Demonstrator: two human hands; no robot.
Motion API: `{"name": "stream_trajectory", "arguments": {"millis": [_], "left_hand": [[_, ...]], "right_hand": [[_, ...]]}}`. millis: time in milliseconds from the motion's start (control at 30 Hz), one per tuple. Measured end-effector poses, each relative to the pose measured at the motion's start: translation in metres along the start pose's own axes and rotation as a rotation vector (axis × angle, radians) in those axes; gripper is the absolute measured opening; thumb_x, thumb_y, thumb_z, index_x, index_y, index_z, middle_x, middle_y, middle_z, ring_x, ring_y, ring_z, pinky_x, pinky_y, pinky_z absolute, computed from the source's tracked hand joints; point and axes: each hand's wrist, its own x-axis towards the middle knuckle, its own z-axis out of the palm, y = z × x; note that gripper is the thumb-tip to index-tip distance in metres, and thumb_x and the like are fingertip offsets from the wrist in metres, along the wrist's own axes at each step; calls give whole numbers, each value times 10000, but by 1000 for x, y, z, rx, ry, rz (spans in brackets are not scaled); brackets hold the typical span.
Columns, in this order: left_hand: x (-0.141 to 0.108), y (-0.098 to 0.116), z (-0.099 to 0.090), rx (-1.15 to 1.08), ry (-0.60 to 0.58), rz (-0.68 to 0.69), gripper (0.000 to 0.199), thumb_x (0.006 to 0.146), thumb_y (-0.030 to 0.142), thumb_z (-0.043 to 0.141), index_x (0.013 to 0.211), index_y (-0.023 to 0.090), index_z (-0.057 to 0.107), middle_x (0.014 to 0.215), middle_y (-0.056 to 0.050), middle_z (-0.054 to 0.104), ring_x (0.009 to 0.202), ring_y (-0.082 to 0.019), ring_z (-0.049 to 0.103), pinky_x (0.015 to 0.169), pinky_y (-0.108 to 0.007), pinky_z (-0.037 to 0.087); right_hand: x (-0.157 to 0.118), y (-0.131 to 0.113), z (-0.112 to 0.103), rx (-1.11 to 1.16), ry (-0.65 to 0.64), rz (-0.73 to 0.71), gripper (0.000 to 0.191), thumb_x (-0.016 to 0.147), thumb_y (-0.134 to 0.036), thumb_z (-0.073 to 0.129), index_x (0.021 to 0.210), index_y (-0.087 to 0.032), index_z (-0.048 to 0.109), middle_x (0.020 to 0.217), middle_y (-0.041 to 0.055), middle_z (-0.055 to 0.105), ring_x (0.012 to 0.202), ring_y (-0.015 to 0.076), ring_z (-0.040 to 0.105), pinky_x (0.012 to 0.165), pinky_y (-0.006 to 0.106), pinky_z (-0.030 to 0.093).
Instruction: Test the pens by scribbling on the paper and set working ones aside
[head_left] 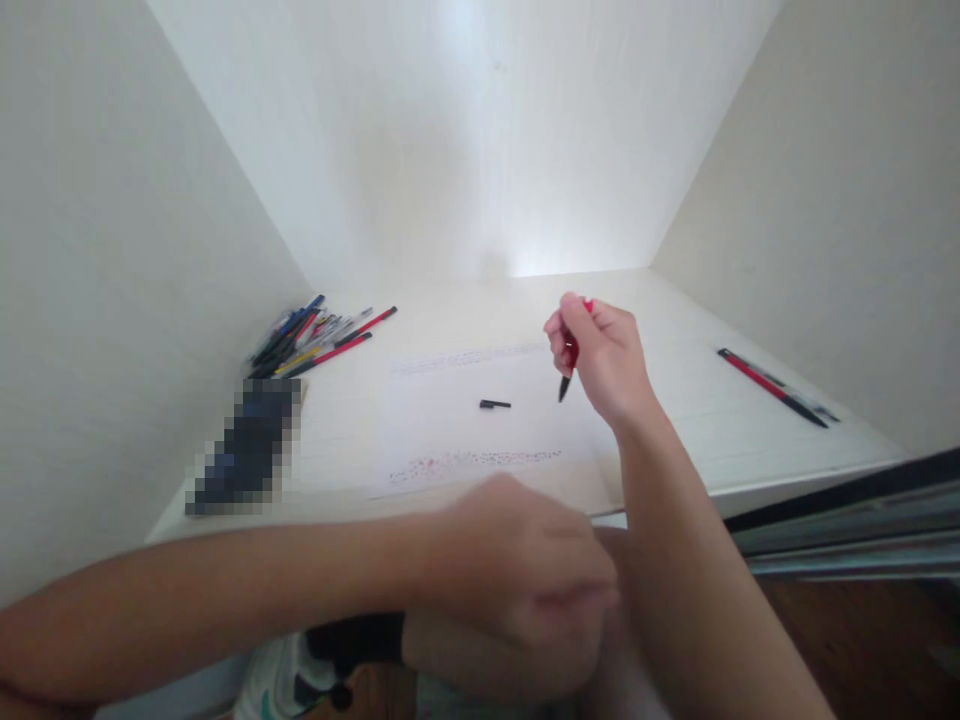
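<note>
Left hand (529, 575), lower centre of the frame, blurred; fingers curled inward, well apart from the other hand; whether it holds anything cannot be told; its forearm enters from the lower left. Layered object (862, 545), dark-edged, lower right, kind unclear. Blurred-out dark item (247, 445), left of the frame, masked by coarse squares; contents illegible. Paper sheet (442, 410), white, centre, flat on the desk (682, 450); rows of small marks, some red, along its near edge; faint lines of writing along its far edge. Black cap (495, 405), one, lying on the sheet at mid-frame. Right hand (604, 350), right of centre, closed about a red pen (573, 352); black tip downward, seen against the sheet's right part; contact cannot be told. Pens at right (772, 388), a small group, one red and black, lying near the side wall; pen pile (311, 335), upper left of the desk, red, black, blue, yellow and clear, overlapping; back wall (480, 150), white, upper centre, softly shadowed.
</note>
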Motion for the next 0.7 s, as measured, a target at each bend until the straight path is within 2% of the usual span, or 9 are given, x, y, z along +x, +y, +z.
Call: {"name": "stream_trajectory", "arguments": {"millis": [33, 100, 200, 300, 367, 500, 700], "left_hand": [[3, -11, -9, 77, 121, -60, 218, 1032, 320, 569, 871, 217, 674, 740, 13, 691, 628, -117, 614, 550, -277, 440], [6, -35, -24, 225, 273, -110, 275, 1020, 318, 588, 771, 210, 628, 642, 30, 639, 546, -103, 560, 515, -273, 382], [2, -68, -32, 346, 333, -319, 355, 1013, 454, 607, 762, 203, 619, 610, 36, 615, 527, -100, 548, 531, -247, 380], [-6, -81, -30, 338, 276, -497, 378, 1002, 532, 617, 836, 197, 665, 673, 23, 662, 564, -110, 579, 577, -247, 410], [-9, -82, -28, 322, 233, -555, 390, 1009, 541, 606, 843, 197, 683, 695, 15, 685, 576, -118, 589, 588, -257, 410], [-10, -82, -29, 364, 199, -623, 444, 1024, 534, 577, 741, 200, 650, 654, -1, 673, 575, -142, 579, 574, -280, 367], [-12, -89, -33, 412, 135, -651, 402, 1065, 472, 506, 836, 197, 690, 746, -33, 719, 646, -172, 617, 605, -303, 364]], "right_hand": [[1, -4, -2, 190, 45, 31, 532, 1010, -690, 481, 717, -249, 520, 590, -20, 454, 549, 150, 426, 548, 307, 340], [4, -8, -6, 463, 95, 76, 561, 979, -739, 511, 693, -262, 444, 574, -46, 362, 530, 146, 374, 534, 303, 340], [5, -6, -8, 643, 91, 137, 589, 973, -721, 553, 655, -266, 356, 559, -64, 243, 517, 152, 301, 515, 309, 316], [5, 4, -2, 707, 54, 215, 628, 966, -720, 564, 631, -268, 285, 552, -64, 198, 522, 159, 272, 506, 321, 298], [3, 9, 5, 756, 54, 254, 655, 956, -736, 560, 623, -268, 244, 551, -63, 191, 524, 159, 256, 506, 326, 296], [1, 12, 15, 895, 74, 303, 686, 950, -758, 537, 607, -267, 202, 545, -61, 192, 519, 152, 215, 500, 325, 290], [-1, 7, 20, 952, 67, 323, 734, 926, -734, 604, 571, -262, 169, 517, -70, 176, 486, 130, 196, 480, 313, 286]]}}
